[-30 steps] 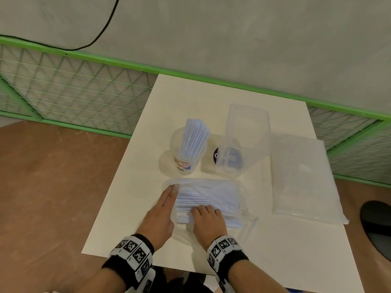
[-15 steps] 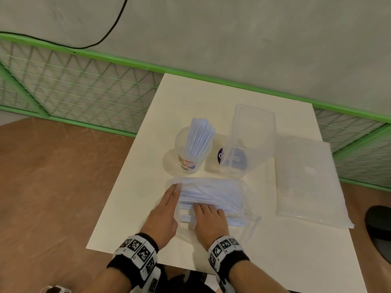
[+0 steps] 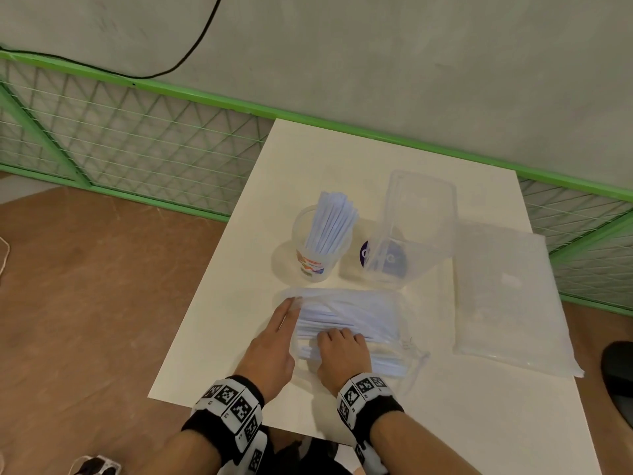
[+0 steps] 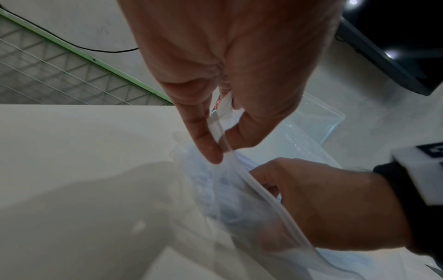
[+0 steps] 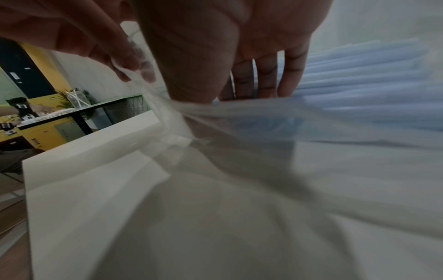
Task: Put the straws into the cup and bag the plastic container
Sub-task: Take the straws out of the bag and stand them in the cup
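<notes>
A clear zip bag point(image 3: 356, 313) full of pale blue straws point(image 3: 342, 320) lies flat near the table's front edge. My left hand point(image 3: 289, 310) pinches the bag's zip rim point(image 4: 239, 166) between thumb and finger at its left end. My right hand point(image 3: 337, 337) reaches into the bag's mouth, its fingers point(image 5: 263, 81) curled over a bunch of straws point(image 5: 359, 75). Behind the bag stands a printed clear cup point(image 3: 313, 258) holding several straws point(image 3: 330, 221). The clear plastic container point(image 3: 414, 228) stands to the cup's right.
A flat stack of clear plastic bags point(image 3: 507, 303) lies at the table's right side. A round purple sticker point(image 3: 364, 253) shows behind the container. The white table point(image 3: 342, 159) ends close in front of my wrists. A green mesh fence point(image 3: 137, 138) runs behind it.
The head view has shifted slightly. Both hands stay on the straw bag, and the right hand's fingers have worked a little further into the bag's mouth.
</notes>
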Tool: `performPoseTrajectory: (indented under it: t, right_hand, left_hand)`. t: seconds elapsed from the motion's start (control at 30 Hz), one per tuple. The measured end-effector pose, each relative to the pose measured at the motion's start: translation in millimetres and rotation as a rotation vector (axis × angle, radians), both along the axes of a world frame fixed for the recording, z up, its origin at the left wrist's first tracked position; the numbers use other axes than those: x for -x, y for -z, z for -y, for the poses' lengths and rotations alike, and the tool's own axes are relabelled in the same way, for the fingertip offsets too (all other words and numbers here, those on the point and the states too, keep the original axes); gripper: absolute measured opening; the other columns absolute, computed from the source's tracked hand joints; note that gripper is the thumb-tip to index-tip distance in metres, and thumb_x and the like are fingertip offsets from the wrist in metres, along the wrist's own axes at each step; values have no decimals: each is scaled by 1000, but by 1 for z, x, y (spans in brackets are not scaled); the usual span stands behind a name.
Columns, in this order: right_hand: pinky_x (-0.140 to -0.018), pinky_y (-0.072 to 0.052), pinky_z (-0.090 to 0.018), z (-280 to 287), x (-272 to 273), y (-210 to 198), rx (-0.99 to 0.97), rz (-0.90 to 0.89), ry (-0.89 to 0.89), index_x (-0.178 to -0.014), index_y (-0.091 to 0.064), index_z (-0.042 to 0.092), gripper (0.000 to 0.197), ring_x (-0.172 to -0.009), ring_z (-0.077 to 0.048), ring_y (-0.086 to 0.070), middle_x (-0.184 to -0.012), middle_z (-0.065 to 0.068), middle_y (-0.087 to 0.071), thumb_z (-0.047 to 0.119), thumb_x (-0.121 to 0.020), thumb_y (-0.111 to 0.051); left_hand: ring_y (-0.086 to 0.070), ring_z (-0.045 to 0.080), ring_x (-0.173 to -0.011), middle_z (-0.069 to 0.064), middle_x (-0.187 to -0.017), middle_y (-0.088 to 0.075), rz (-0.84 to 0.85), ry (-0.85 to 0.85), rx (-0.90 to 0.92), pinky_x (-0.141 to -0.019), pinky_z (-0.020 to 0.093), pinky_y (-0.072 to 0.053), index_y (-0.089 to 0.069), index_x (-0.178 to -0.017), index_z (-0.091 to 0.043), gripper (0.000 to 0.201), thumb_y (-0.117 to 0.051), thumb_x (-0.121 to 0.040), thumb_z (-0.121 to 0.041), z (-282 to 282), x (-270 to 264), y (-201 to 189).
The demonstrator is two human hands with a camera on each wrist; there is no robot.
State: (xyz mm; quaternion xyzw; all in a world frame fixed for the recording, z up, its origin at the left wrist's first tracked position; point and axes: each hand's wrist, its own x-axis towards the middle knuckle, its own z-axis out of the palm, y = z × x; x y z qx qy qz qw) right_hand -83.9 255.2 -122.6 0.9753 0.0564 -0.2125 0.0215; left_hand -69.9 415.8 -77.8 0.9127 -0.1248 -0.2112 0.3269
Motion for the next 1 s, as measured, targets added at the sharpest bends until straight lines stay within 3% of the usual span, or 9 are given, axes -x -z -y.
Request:
performPoseTrajectory:
  t: [0.23, 0.5, 0.63, 0.77, 0.83, 0.9, 0.93, 1.0]
  right_hand:
    - [-105, -35, -44, 4, 3, -1, -16, -66, -23, -133, -45, 11, 50, -126, -31, -45, -134, -11, -50, 38, -92, -54]
    - [-107, -35, -41, 10, 7, -5, -45, -46, -71, -134, -46, 10, 44, -125, -30, -47, -133, -11, -54, 27, -93, -52]
    - [-104, -36, -41, 14, 10, -6, -112, -12, -44, -131, -47, 14, 43, -121, -29, -51, -128, -7, -58, 33, -92, -47]
    - [-95, -38, -39, 23, 10, -18, -179, 48, 4, -124, -47, 21, 38, -109, -26, -60, -116, -1, -66, 41, -92, -50]
    - [-85, -42, -35, 28, 7, -29, -312, 125, 75, -112, -55, 25, 29, -98, -24, -64, -103, 3, -69, 46, -93, -51]
    - [-69, -44, -31, 28, 7, -47, -617, 207, 208, -83, -58, 26, 23, -72, -16, -61, -74, 8, -63, 48, -92, -56]
    - [-62, -42, -27, 26, 9, -58, -783, 242, 307, -70, -53, 24, 30, -61, -10, -53, -63, 10, -55, 43, -91, -61]
    - [-58, -40, -21, 21, 12, -79, -1086, 308, 518, -58, -51, 18, 37, -55, -6, -45, -55, 5, -48, 28, -88, -70]
  left_hand:
    - [-59, 20, -104, -21, -159, 3, -11, 0, -6, -85, 17, -42, -5, -153, -34, 91, -47, -83, 5, 1, -1, -5]
    - [-60, 19, -97, -19, -160, 4, -15, 14, -49, -83, 23, -47, -4, -153, -33, 91, -47, -83, 3, 3, -2, -6]
    - [-61, 20, -92, -18, -160, 3, -2, 19, -64, -84, 30, -51, -5, -154, -32, 91, -47, -82, 4, 4, -5, -6]
    - [-60, 21, -98, -19, -159, 2, 6, 15, -51, -86, 30, -50, -6, -153, -32, 90, -48, -82, 3, 3, -5, -7]
    - [-61, 22, -99, -19, -159, 1, 5, 9, -40, -86, 29, -50, -7, -153, -33, 91, -48, -81, 4, 2, -5, -6]
    - [-61, 22, -100, -20, -160, 2, 2, 5, -39, -85, 28, -50, -5, -153, -34, 93, -48, -81, 5, 1, -5, -4]
    - [-61, 21, -100, -20, -160, 2, 1, 5, -39, -85, 27, -50, -4, -153, -35, 94, -48, -81, 5, 0, -5, -3]
    - [-61, 20, -99, -19, -160, 2, 4, 4, -36, -84, 26, -50, -4, -154, -34, 94, -49, -81, 5, 0, -6, -3]
